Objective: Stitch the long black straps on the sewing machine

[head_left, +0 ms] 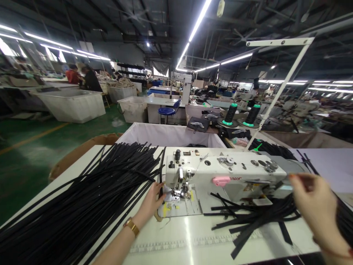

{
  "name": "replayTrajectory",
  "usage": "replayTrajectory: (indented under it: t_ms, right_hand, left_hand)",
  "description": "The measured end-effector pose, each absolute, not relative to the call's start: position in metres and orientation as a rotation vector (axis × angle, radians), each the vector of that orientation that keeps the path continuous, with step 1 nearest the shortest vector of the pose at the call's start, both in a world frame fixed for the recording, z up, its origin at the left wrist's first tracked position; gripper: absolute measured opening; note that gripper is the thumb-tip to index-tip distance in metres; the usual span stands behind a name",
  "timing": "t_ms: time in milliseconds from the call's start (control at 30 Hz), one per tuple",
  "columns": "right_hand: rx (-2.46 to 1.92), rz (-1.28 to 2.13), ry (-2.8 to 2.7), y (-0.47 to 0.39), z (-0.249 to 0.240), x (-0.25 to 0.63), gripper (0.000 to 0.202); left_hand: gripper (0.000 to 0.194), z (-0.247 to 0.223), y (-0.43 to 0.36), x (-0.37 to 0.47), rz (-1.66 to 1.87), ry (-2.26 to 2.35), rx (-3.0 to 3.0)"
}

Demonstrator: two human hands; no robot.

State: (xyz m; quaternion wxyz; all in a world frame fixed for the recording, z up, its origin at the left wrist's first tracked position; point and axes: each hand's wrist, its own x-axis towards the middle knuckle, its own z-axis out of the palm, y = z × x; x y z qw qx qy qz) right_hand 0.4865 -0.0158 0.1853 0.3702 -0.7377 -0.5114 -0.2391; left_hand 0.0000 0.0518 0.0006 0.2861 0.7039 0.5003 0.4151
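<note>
Black strip (161,171) stands just left of the sewing machine's (204,165) head, running toward the far edge of the table (165,254), and my left hand (151,200) has its grip pinched around it. My right hand (317,202) hovers over the table's right side (it is blurred, so I cannot tell whether its grip is clenched or released). I see a long-strip heap (91,195) along the left edge and a short-strip bunch (256,217) toward the near right corner.
</note>
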Motion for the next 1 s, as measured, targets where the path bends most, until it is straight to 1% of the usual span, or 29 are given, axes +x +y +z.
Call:
replayTrajectory:
  t_ms: [33, 67, 100, 133, 167, 267, 333, 400, 467, 800, 1000]
  right_hand:
    - [-1.891, -0.387, -1.438, -0.034, 0.168, 0.440, 0.027]
    - [-1.855, -0.133, -1.682, -0.050, 0.148, 0.395, 0.023]
    - [-1.800, 0.040, -1.883, -0.062, 0.129, 0.354, 0.019]
    - [-1.753, 0.115, -2.016, -0.069, 0.110, 0.318, 0.012]
    - [-1.693, 0.146, -2.152, -0.070, 0.094, 0.289, 0.013]
    - [-1.626, 0.041, -2.359, -0.046, 0.065, 0.239, 0.030]
    - [-1.577, -0.122, -2.417, -0.020, 0.060, 0.228, 0.034]
    - [-1.552, -0.270, -2.436, 0.002, 0.059, 0.222, 0.031]
    - [-1.548, -0.345, -2.436, 0.015, 0.059, 0.218, 0.026]
    - [-1.555, -0.366, -2.369, 0.026, 0.032, 0.213, 0.016]
    - [-1.548, -0.323, -2.343, 0.032, 0.030, 0.217, 0.012]
  left_hand:
    - [0.038, -0.001, 0.051, -0.001, 1.120, 1.326, 1.887]
    - [0.040, -0.003, 0.051, -0.001, 1.119, 1.319, 1.903]
    - [0.041, -0.005, 0.050, -0.001, 1.111, 1.319, 1.924]
    - [0.042, -0.007, 0.050, -0.002, 1.096, 1.324, 1.946]
    - [0.043, -0.008, 0.050, -0.002, 1.081, 1.333, 1.964]
    - [0.046, -0.013, 0.050, -0.003, 1.056, 1.364, 1.986]
    - [0.047, -0.015, 0.051, -0.003, 1.049, 1.366, 1.997]
    - [0.047, -0.016, 0.051, -0.004, 1.062, 1.350, 2.012]
    - [0.046, -0.016, 0.052, -0.004, 1.084, 1.336, 2.024]
    - [0.045, -0.023, 0.058, -0.003, 1.120, 1.314, 2.053]
    - [0.042, -0.020, 0.058, -0.003, 1.118, 1.300, 2.069]
